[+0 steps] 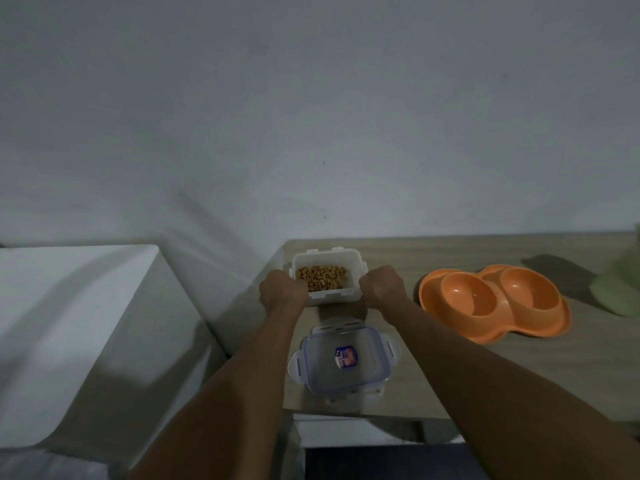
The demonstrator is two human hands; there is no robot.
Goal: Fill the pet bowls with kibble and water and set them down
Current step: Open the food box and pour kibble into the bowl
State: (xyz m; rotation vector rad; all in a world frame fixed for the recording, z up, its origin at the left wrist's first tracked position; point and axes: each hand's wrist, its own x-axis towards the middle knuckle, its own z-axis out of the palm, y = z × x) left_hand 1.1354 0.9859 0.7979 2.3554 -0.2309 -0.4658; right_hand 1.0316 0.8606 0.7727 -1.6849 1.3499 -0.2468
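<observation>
A white square kibble container (341,259) stands open at the table's far left, with brown kibble (322,277) in its bottom. My left hand (282,289) grips its left side and my right hand (382,284) grips its right side. Its clear lid (343,358), with a blue rim and a small sticker, lies flat on the table just in front of the container, between my forearms. To the right sits an orange double pet bowl (493,303), both of its wells bare.
The wooden table (450,368) runs along a plain grey wall. A white surface (69,323) stands to the left, across a gap. Something pale green (620,289) lies at the table's far right edge.
</observation>
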